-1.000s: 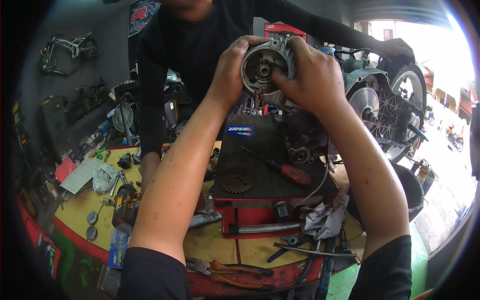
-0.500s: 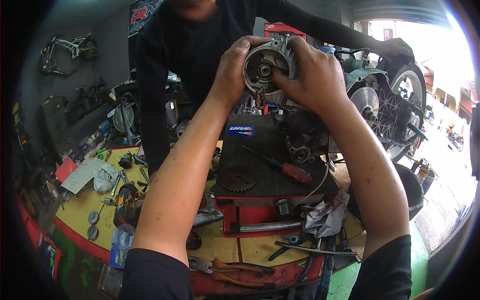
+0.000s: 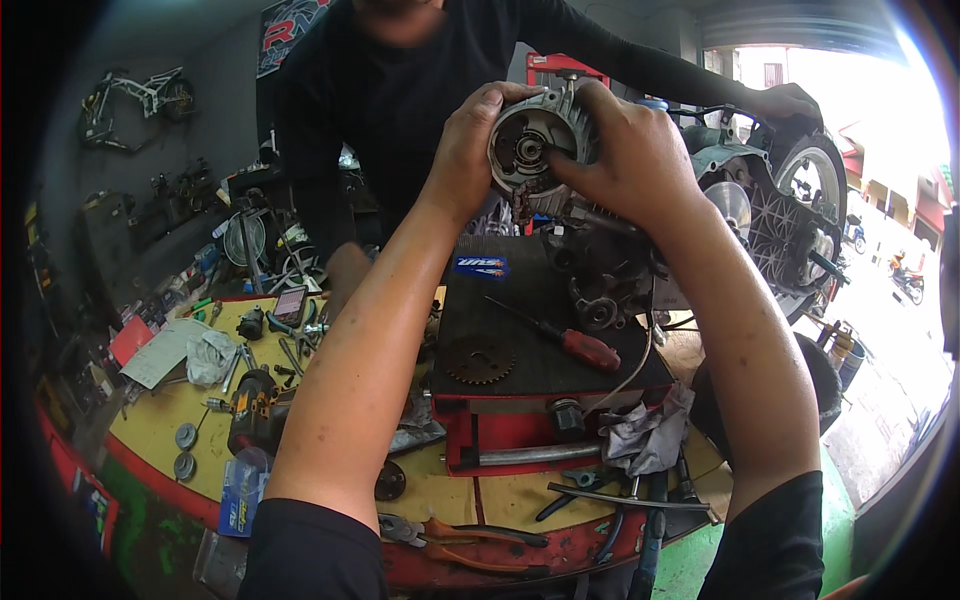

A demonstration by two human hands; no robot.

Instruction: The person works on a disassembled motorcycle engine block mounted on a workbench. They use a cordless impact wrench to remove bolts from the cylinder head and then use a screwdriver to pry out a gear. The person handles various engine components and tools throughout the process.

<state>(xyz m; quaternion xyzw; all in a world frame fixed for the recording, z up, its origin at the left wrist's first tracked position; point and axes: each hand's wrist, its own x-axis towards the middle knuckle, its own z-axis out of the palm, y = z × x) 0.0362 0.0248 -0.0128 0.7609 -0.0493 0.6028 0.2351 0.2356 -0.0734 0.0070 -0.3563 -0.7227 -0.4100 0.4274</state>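
Both my hands hold up a grey metal engine cylinder head (image 3: 512,128), its round opening facing me. My left hand (image 3: 465,140) is closed around its left side. My right hand (image 3: 640,150) grips the right side, with the thumb reaching into the opening beside the shaft end (image 3: 530,149). A chain (image 3: 520,207) hangs at the bottom of the head. Below, on a black-topped stand (image 3: 470,310), lie a dark toothed sprocket (image 3: 480,360) and a red-handled screwdriver (image 3: 590,350).
Across the bench stands a person in black (image 3: 400,110), one hand on the motorcycle's wheel side. The engine with its wheel (image 3: 810,180) is at right. Orange-handled pliers (image 3: 470,538), a rag (image 3: 650,430) and a power tool (image 3: 255,410) lie on the yellow bench (image 3: 150,435).
The other person's arm at left has shifted, and a phone on the bench now shows. My hands keep hold of the cylinder head, which has tilted slightly.
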